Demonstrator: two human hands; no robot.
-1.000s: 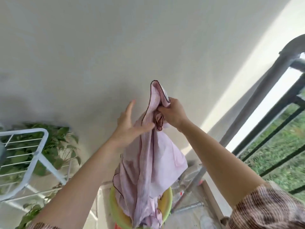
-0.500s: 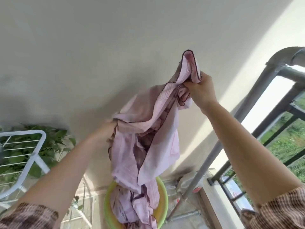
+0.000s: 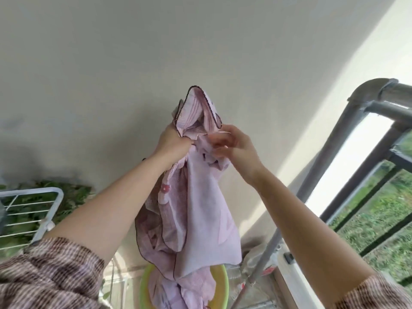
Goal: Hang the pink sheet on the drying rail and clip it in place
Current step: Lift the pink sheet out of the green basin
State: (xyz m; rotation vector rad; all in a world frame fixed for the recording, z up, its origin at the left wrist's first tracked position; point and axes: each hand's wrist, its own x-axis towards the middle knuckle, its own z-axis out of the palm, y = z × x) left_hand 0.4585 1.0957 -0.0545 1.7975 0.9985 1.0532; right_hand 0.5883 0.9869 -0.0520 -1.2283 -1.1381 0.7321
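Head view: pink sheet (image 3: pixel 200 208), bunched, held high, tail trailing into yellow-green basin (image 3: pixel 145 284), well apart from grey drying rail (image 3: pixel 365 103) at right. Left hand (image 3: pixel 172 141) clenched round dark-hemmed top; right hand (image 3: pixel 231 146) fingers (image 3: pixel 215 139) pinching adjacent fold, probably seeking an edge to spread. No legible writing or brand.

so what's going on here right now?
A person holds the pink sheet up in front of a wall with both hands. The left hand grips a bunch of it just below the top hem, and the right hand pinches the fabric beside it. The sheet's lower end lies in a green basin on the floor. The grey rail stands to the right, with nothing hung on it yet.
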